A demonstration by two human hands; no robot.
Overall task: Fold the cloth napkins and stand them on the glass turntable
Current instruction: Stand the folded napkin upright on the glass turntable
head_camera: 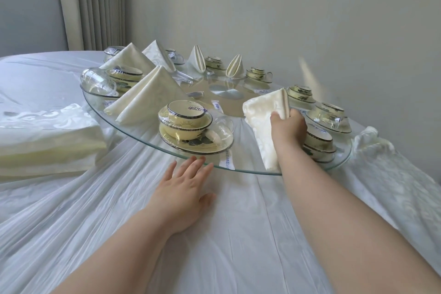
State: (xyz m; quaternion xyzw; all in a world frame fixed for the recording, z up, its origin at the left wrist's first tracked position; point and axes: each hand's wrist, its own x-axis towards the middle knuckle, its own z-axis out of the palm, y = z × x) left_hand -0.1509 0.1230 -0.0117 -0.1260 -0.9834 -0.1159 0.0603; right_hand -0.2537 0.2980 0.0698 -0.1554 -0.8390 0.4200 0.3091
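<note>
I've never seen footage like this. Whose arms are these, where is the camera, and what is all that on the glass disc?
No machine here: these are a person's bare arms, filmed by one wide-angle camera worn on the head, looking forward and down. The right hand grips a cream napkin resting on the glass turntable. The left hand lies open on the white tablecloth, just short of the rim. On the glass stand finished napkins and plastic-wrapped bowl sets. A napkin stack lies on the left.

The white-draped table (214, 234) carries the glass turntable (245, 157) at twelve o'clock, stacked napkins (47, 136) at nine and a crumpled cloth (367, 141) at three.
</note>
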